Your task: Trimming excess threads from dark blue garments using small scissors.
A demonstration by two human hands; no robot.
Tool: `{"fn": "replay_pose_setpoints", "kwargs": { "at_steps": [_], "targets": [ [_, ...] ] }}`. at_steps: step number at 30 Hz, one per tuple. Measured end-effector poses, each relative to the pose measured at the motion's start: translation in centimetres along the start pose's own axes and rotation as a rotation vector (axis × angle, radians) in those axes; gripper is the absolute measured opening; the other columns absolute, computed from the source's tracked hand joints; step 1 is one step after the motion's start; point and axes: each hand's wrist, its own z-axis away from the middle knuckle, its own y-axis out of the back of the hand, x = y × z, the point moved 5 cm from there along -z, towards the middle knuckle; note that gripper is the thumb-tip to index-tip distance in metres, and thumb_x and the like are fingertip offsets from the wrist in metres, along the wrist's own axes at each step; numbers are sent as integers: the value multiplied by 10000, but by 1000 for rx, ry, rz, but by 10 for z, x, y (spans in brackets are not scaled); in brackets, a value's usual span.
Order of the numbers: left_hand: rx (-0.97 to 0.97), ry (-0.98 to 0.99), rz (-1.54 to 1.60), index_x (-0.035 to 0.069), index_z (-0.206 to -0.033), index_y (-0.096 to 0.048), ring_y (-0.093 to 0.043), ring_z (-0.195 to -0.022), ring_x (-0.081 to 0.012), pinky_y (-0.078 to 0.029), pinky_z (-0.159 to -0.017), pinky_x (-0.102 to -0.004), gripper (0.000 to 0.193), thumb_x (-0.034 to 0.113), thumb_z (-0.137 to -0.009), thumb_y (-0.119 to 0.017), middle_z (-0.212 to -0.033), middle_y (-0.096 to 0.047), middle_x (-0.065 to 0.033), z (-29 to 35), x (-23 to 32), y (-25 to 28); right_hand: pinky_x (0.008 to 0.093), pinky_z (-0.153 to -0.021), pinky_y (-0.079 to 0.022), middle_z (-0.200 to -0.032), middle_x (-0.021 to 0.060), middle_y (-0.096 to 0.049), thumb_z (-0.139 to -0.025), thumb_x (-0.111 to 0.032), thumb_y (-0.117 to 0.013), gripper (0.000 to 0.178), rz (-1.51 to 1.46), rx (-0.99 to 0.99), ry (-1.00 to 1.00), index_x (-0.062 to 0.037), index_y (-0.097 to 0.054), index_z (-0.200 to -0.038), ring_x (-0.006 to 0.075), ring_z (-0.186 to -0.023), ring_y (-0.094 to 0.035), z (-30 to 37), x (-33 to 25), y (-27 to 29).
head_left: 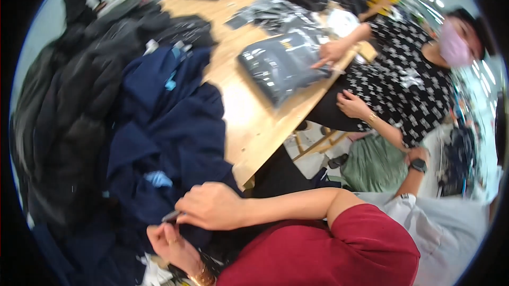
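Note:
My right hand (209, 204), at the end of the red-sleeved arm, is closed around a small, dark grey object (170, 216) whose kind I cannot make out. Just below it, my left hand (174, 244), with a gold bracelet at the wrist, has its fingers curled and pinched together. Its fingertips are close to the grey object, and what they hold is hidden. Both hands are over the near edge of a heap of navy blue garments (180, 127), which has light blue patches showing.
Black garments (69, 111) pile up at left. On the wooden table (233, 111), a co-worker's hand (334, 52) touches a dark garment in a clear plastic bag (281, 66). A person with a watch (418, 164) is close at my right. A green sack (374, 164) stands beyond.

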Motion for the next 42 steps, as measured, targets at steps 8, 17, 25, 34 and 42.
{"fn": "replay_pose_setpoints", "kwargs": {
  "at_steps": [8,17,25,34,42],
  "targets": [
    [18,-364,-1005,-32,-791,-617,-554,-673,-229,-470,-669,-321,238,195,-812,-685,-759,-611,-141,-39,55,30,386,-630,-463,-770,97,-575,-818,-351,-609,334,-112,-46,-312,-59,-499,-936,286,-725,-593,20,43,20],
    [-150,-287,-250,46,-877,-471,-426,-673,-170,-378,-665,-309,182,210,-901,-548,-744,-452,-69,-36,62,-15,404,-648,-454,-789,127,-562,-809,-336,-614,357,-45,-60,-393,-45,-463,-950,325,-780,-576,32,65,28],
    [-1509,1,778,28,-818,-580,-492,-614,-179,-362,-533,-268,179,198,-827,-634,-756,-593,-109,22,63,-136,419,-608,-449,-745,125,-564,-708,-229,-684,310,-10,18,-380,-54,-490,-874,335,-724,-581,45,66,30],
    [-1517,376,1048,130,-889,-568,-497,-698,-187,-423,-635,-271,49,178,-885,-576,-808,-562,-88,66,100,-177,412,-615,-457,-769,118,-585,-704,-147,-634,242,45,-47,-443,-52,-491,-873,324,-750,-592,54,71,26],
    [-1539,329,1217,145,-894,-597,-481,-663,-191,-408,-580,-269,33,162,-880,-573,-815,-550,-98,68,110,-187,453,-626,-455,-735,150,-576,-745,-178,-594,189,44,-56,-396,-51,-496,-847,362,-718,-584,54,65,23]
  ]
}}
